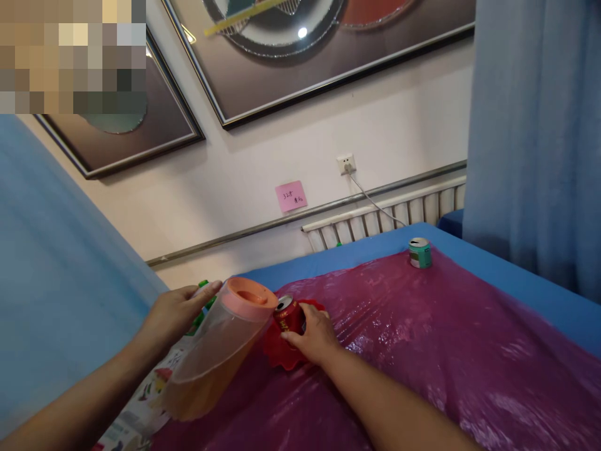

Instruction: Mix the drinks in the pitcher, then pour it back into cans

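Observation:
My left hand is closed at the side of a translucent plastic pitcher, its grip partly hidden. The pitcher has an orange lid and amber liquid low inside. It is tilted, with its lid end close to a red drink can. My right hand has its thumb and fingers wrapped around this can. The can's top shows an opening. A red dish with a wavy rim lies beneath it; whether the can touches the dish I cannot tell.
A shiny purple-red plastic sheet covers much of the blue table. Toward the back right stands an opened green can. Printed packaging lies at the left. Blue curtains hang at both sides; a white radiator runs behind.

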The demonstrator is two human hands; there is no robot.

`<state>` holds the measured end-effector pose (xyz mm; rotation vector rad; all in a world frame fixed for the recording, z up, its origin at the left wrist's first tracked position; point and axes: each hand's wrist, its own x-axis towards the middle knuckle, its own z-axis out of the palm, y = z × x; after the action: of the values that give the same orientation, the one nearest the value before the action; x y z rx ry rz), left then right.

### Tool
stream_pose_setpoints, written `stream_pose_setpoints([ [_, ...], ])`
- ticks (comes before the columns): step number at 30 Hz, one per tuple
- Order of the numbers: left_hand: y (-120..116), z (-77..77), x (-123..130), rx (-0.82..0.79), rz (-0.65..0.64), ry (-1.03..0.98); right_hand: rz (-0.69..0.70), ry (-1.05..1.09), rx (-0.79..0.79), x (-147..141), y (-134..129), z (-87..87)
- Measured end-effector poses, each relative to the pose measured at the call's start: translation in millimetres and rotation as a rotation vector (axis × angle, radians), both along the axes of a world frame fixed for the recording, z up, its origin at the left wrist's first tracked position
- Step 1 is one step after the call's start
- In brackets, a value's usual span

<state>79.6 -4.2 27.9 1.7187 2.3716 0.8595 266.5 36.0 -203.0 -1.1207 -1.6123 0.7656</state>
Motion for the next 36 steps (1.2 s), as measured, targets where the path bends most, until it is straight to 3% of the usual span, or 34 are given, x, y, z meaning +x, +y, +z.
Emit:
stream_pose_setpoints([
  [10, 2.4, -2.7, -3.4, 0.004, -0.007, 0.11, 0.006, 0.008, -0.015, 0.8, 1.8, 0.3],
  [36, 5.9, -8.0, -8.3, 0.002, -0.061, 0.068, -0.009, 0.002, -0.006, -3.6, 3.9, -7.8],
])
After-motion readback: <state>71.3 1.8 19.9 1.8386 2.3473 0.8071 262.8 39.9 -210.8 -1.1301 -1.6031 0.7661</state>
